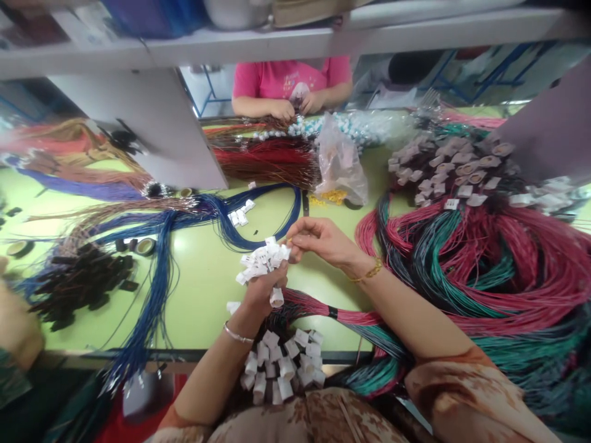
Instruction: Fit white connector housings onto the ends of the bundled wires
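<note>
My left hand [262, 288] is closed around a bunch of white plastic connectors [261, 261] on thin wires, held above the green table [203, 289]. My right hand [318, 239] pinches at the top right of that bunch, fingertips touching one connector near a small yellow piece. More white connectors [281, 363] hang in a cluster at the table's front edge below my left wrist. A bundle of pink, green and dark wires [351, 317] runs under my right forearm.
A large heap of pink and green wires [484, 271] with white connectors [452, 166] fills the right. Blue wires [157, 271] and black parts [83, 283] lie left. A plastic bag [339, 163] and red wires [268, 160] sit behind. Another person in a pink shirt [290, 80] works opposite.
</note>
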{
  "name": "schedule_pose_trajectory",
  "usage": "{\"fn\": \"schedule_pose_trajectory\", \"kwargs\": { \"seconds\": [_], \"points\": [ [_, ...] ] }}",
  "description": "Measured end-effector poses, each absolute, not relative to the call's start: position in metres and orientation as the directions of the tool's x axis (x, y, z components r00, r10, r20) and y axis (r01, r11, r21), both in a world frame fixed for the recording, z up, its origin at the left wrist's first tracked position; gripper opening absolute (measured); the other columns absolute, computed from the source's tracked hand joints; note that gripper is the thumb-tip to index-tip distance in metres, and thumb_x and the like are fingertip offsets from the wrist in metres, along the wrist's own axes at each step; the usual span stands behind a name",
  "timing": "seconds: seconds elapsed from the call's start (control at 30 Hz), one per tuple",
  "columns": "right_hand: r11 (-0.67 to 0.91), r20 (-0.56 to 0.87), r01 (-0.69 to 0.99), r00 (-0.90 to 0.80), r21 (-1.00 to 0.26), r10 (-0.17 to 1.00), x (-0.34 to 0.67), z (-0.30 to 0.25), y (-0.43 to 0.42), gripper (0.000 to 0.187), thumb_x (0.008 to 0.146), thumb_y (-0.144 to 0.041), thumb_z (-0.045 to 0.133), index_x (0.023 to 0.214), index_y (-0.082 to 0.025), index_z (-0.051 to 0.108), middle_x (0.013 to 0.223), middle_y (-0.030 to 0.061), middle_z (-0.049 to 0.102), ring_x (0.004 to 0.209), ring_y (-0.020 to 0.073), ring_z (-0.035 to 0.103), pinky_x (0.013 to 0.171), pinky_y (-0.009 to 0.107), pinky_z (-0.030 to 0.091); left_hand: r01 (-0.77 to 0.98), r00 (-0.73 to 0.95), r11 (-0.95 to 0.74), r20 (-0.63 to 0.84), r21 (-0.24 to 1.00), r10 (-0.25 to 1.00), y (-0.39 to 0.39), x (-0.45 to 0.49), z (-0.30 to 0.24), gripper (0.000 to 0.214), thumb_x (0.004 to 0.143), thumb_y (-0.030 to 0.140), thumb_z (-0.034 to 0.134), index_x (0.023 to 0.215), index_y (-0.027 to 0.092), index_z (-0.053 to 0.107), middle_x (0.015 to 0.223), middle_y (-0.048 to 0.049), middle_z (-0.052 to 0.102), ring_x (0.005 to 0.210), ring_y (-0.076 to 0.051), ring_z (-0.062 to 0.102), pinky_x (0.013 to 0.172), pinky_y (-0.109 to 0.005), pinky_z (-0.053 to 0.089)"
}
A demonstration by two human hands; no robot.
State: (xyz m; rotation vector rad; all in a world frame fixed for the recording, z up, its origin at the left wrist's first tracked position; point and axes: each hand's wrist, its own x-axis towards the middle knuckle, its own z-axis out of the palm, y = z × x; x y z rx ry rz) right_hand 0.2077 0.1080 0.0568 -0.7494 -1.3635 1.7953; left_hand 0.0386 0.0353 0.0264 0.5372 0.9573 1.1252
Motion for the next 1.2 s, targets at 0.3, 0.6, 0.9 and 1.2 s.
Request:
{"fn": "schedule_pose_trajectory", "kwargs": {
  "seconds": [0.3,0.6,0.9,1.2],
  "points": [
    [-0.179,-0.025,-0.185,-0.627,-0.966,0.779,0.202,0.048,0.106,0.026,0.08,-0.034,0.08,0.087,-0.013,0.067,0.079,0.0026,0.071,0.064,0.0102,0.068,0.061,0.023,0.059,-0.528,0.028,0.284,-0.318,0.8,0.948,0.037,0.041,0.021,0.05,0.065,0.046,0.089,0.066,0.018,0.048,0.044,0.0112,0.036,0.039,-0.002,0.027,0.042,-0.018,0.023],
    [0.523,0.421,0.107,-0.47,-0.845,0.776,0.202,0.053,0.099,0.007,0.091,-0.017,0.059,0.092,-0.017,0.066,0.087,0.004,0.067,0.076,0.0128,0.062,0.071,0.028,0.052,-0.58,0.145,0.342,-0.319,0.74,0.937,0.039,0.037,0.024,0.04,0.068,0.043,0.083,0.066,0.013,0.057,0.055,0.0036,0.052,0.038,-0.001,0.033,0.041,-0.02,0.023],
    [0.7,0.535,0.233,-0.499,-0.675,0.682,0.201,0.067,0.087,0.01,0.088,-0.009,0.052,0.088,-0.018,0.056,0.076,-0.0012,0.06,0.065,0.0105,0.053,0.063,0.023,0.043,-0.62,0.157,0.329,-0.298,0.712,0.941,0.039,0.037,0.026,0.035,0.068,0.037,0.083,0.068,0.013,0.058,0.059,0.0033,0.055,0.036,0.001,0.032,0.04,-0.017,0.025],
    [0.591,0.449,0.226,-0.463,-0.774,0.765,0.2,0.067,0.084,0.005,0.088,-0.016,0.054,0.087,-0.02,0.051,0.076,-0.0011,0.061,0.066,0.0112,0.057,0.065,0.025,0.046,-0.592,0.074,0.31,-0.333,0.744,0.94,0.038,0.04,0.03,0.039,0.065,0.037,0.088,0.068,0.014,0.057,0.056,0.0044,0.054,0.04,-0.002,0.038,0.041,-0.017,0.03]
  ]
}}
